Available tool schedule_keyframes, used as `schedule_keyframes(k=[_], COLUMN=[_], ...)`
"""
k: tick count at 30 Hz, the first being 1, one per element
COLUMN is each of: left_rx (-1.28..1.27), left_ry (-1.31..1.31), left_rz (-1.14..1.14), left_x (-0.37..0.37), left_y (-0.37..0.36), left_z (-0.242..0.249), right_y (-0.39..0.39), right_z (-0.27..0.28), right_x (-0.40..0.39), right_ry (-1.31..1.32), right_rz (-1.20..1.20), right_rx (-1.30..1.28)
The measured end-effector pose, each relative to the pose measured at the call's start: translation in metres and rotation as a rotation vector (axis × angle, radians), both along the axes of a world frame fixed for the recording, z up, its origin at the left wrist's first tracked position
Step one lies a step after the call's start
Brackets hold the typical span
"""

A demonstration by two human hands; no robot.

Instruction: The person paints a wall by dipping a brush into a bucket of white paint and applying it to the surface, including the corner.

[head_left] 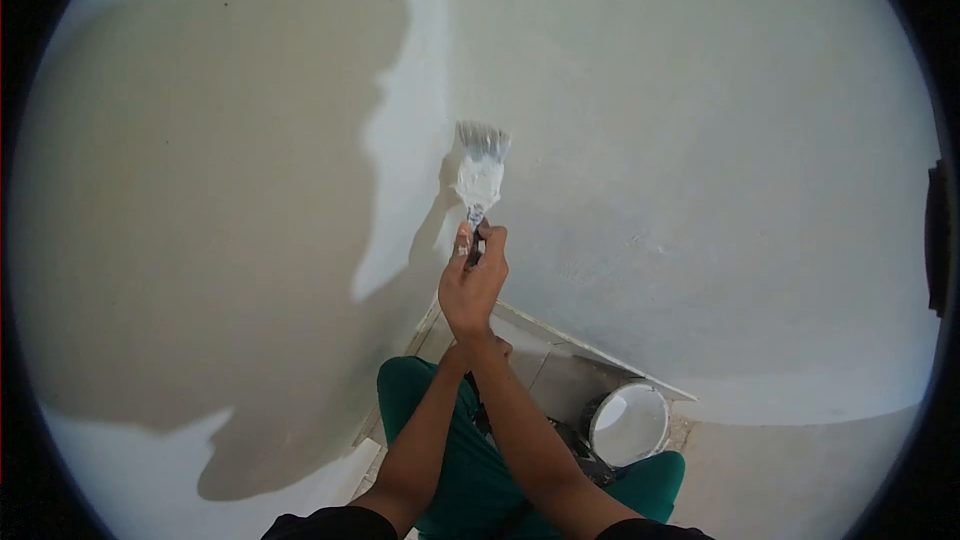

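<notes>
Centrally, a paint-caked brush [481, 178], bristles [485, 140] upward near the wall corner [446, 50], held in the fingers [495, 237] of the right hand [474, 282], left hand [503, 347] mostly hidden behind the right wrist [471, 326], its grip unclear, white bucket [612, 412] beside the right knee [655, 475].

Faces a corner [447, 40] between a pale left wall [230, 240], darkened by a large shadow [250, 120], and a pale right wall [700, 160]; has light floor tiles [525, 345] below, edged by narrow skirting [600, 354].

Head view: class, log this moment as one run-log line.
right hand: grips paintbrush | left hand: behind right wrist, partly hidden | wall: brush contact unclear | bucket: beside right knee
</notes>
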State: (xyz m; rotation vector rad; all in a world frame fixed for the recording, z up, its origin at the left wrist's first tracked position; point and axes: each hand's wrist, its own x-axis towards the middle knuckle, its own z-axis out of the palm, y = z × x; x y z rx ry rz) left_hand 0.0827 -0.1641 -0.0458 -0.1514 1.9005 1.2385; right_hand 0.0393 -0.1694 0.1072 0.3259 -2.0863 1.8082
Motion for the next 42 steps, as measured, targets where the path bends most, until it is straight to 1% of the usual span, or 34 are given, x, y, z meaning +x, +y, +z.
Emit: schedule_keyframes(k=[3, 6, 8, 9, 11, 14, 17, 20, 23, 26, 29, 32, 35, 36, 38, 41, 42], left_rx=[-0.022, -0.039, -0.050, -0.051, -0.063, -0.082, -0.086, -0.093, -0.100, -0.106, -0.109, -0.118, -0.124, -0.125, -0.127, -0.134, -0.137], left_ry=[-0.006, -0.009, -0.010, -0.007, -0.008, -0.003, 0.002, 0.002, -0.005, -0.005, -0.006, -0.008, -0.009, -0.006, -0.005, -0.009, -0.009], left_rz=[-0.045, -0.070, -0.088, -0.094, -0.109, -0.122, -0.136, -0.145, -0.157, -0.173, -0.187, -0.202, -0.209, -0.211, -0.215, -0.223, -0.225], left_x=[0.002, 0.002, 0.003, 0.002, 0.002, 0.004, 0.004, 0.003, 0.003, 0.004, 0.003, 0.004, 0.004, 0.004, 0.004, 0.004, 0.004], left_y=[-0.002, -0.002, -0.003, -0.003, 0.001, 0.006, 0.003, 0.002, 0.001, 0.001, 0.003, 0.003, 0.005, 0.005, 0.004, 0.007, 0.008], left_z=[-0.002, -0.004, -0.004, -0.004, -0.006, -0.010, -0.011, -0.011, -0.011, -0.010, -0.011, -0.011, -0.013, -0.013, -0.011, -0.014, -0.014], right_y=[0.001, 0.003, 0.008, 0.010, 0.017, 0.029, 0.015, 0.008, -0.001, -0.005, 0.006, 0.017, 0.027, 0.031, 0.037, 0.043, 0.043], right_z=[-0.025, -0.061, -0.076, -0.071, -0.063, -0.018, 0.018, 0.053, 0.043, 0.016, -0.015, -0.063, -0.090, -0.090, -0.089, -0.052, -0.046], right_x=[0.019, 0.038, 0.049, 0.053, 0.061, 0.072, 0.060, 0.030, -0.005, -0.009, 0.006, 0.020, 0.041, 0.045, 0.049, 0.065, 0.068], right_ry=[-0.138, -0.306, -0.394, -0.397, -0.337, -0.146, 0.080, 0.081, 0.047, 0.277, 0.139, 0.021, -0.331, -0.361, -0.418, -0.294, -0.189], right_rz=[0.004, -0.032, -0.058, -0.068, -0.058, 0.029, 0.018, 0.020, 0.042, -0.094, -0.072, -0.077, -0.067, -0.059, -0.043, -0.023, -0.037], right_rx=[0.011, 0.046, 0.058, 0.052, 0.031, -0.001, -0.021, 0.048, 0.015, 0.116, 0.103, 0.177, 0.170, 0.175, 0.186, 0.209, 0.201])
